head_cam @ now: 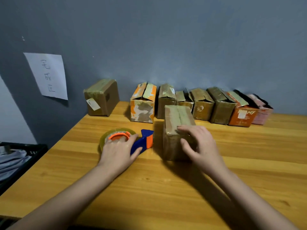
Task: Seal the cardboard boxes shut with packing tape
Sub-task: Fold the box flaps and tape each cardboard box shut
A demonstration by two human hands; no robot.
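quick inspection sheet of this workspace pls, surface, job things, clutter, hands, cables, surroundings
surface: wooden table, bare grain in front.
job's things: brown box near the centre, flaps down; tape dispenser lying beside it; row of boxes by the wall, several with flaps up; one closed box apart at the far left.
clutter: nothing seen.
grippers: left hand rests on the tape dispenser; right hand presses the brown box's near end.
cables: nothing seen.
surroundings: grey wall with a handwritten paper sheet; black crate holding cloth, left of the table.
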